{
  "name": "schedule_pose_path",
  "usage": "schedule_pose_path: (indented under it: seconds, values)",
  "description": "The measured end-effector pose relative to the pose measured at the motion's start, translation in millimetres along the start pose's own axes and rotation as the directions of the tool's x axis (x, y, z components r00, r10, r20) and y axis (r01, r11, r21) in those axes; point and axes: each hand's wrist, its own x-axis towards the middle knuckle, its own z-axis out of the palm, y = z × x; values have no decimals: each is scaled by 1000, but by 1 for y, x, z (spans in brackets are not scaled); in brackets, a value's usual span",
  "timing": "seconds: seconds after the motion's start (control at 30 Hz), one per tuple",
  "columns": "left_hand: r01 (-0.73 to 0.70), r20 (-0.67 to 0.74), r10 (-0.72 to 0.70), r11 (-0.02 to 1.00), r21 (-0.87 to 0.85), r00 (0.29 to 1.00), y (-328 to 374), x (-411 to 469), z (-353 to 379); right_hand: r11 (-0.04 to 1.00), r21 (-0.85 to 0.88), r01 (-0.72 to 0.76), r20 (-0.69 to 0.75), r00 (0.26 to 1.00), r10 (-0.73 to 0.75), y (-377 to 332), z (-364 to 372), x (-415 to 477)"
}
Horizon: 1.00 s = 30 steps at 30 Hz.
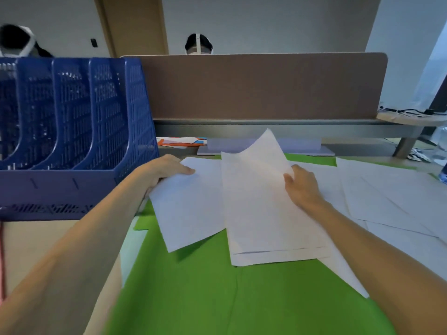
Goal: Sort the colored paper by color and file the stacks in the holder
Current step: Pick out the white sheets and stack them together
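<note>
Two grips | left hand (167, 169) pinches white sheet (188, 206) | right hand (302, 187) holds white stack (261, 209)

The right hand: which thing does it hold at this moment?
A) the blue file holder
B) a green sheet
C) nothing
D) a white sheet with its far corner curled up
D: the right hand pinches the curled white sheet at its right edge, above the flat green paper; the left hand grips a second white sheet.
</note>
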Motion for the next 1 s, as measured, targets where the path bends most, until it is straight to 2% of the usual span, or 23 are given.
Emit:
schedule_pose_path:
  seconds: [0.1, 0.17, 0.27, 0.33, 0.43, 0.5, 0.57, 0.7, 0.77, 0.83, 0.9, 1.0]
  values:
    - [21, -60, -38, 965, -261, 997, -29, -24, -1, 975, 221, -37, -36, 998, 46, -13, -10, -5]
    - [32, -32, -46, 942, -334, 998, -41, -44, 5, 927, 363, -96, 28, 995, 92, -25, -12, -14]
    - [120, 143, -85, 958, -260, 986, -51, -69, 14, 923, 372, -97, 171, 985, 35, -45, -5, -37]
    - [154, 200, -114, 968, -196, 973, -54, -82, 13, 938, 338, -73, 229, 973, -7, -58, -1, -50]
    - [153, 158, -140, 986, -71, 977, -50, -101, 13, 917, 380, -120, 286, 958, 6, -73, 2, -63]
    - [105, 109, -114, 991, 88, 987, -45, -110, 20, 885, 436, -163, 319, 948, 18, -80, 2, -71]
    - [69, 38, -76, 985, 156, 996, -44, -115, 24, 865, 465, -188, 331, 943, 26, -84, 0, -75]
    - [81, -76, -82, 997, -20, 994, -51, -116, 25, 813, 530, -242, 308, 948, 82, -82, -5, -77]
    - [100, -28, -102, 993, -56, 994, -52, -124, 26, 817, 520, -250, 314, 945, 89, -81, -6, -79]
    - [124, 84, -118, 990, -74, 990, -50, -134, 27, 867, 456, -201, 289, 955, 70, -85, -4, -85]
    - [131, 142, -124, 991, -40, 982, -49, -138, 29, 892, 418, -169, 273, 960, 54, -93, -1, -89]
    - [80, 37, -79, 997, -19, 996, -51, -137, 34, 930, 345, -127, 271, 962, 31, -97, 0, -90]
